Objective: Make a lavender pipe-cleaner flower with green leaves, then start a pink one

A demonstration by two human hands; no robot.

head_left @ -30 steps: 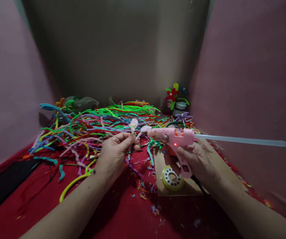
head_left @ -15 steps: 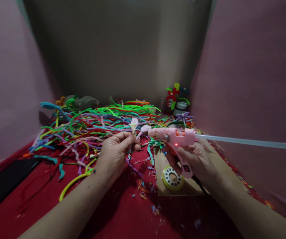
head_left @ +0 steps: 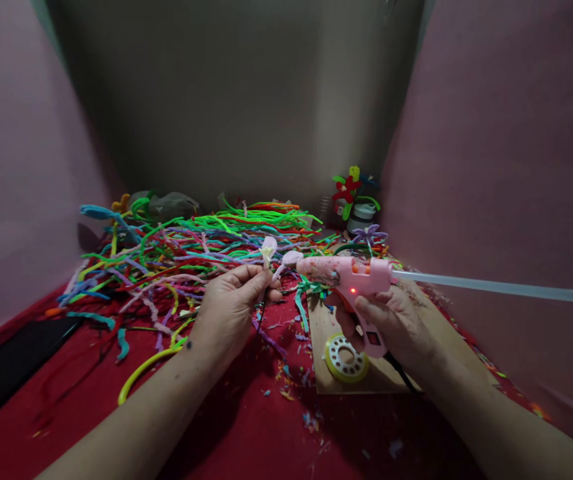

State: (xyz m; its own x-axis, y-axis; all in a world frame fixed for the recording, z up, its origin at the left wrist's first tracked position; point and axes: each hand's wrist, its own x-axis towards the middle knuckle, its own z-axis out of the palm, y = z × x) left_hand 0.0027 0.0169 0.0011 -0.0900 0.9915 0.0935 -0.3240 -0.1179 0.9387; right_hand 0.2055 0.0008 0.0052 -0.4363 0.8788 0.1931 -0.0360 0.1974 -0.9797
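Note:
My left hand (head_left: 234, 300) pinches the base of a small pipe-cleaner flower (head_left: 268, 249) with pale lilac petals and a cream centre; a thin dark stem hangs below the fingers. In my right hand (head_left: 391, 313) is a pink glue gun (head_left: 341, 273), fingers wrapped round its handle and trigger. Its red light is lit, and a long clear glue stick (head_left: 491, 287) sticks out of its back. The nozzle points left, close to a lilac petal (head_left: 293, 258) beside the flower; whether they touch I cannot tell.
Colourful pipe cleaners (head_left: 206, 233) lie heaped across the red cloth (head_left: 246, 427). A yellow tape roll (head_left: 346, 358) rests on a cardboard sheet (head_left: 381, 380). Finished red flower (head_left: 346, 189) and purple flower (head_left: 369, 235) stand behind. A black flat object (head_left: 21, 360) lies left.
Almost nothing differs. The free end of the glue stick has dipped slightly and shifted a little to the right; both hands stay in place.

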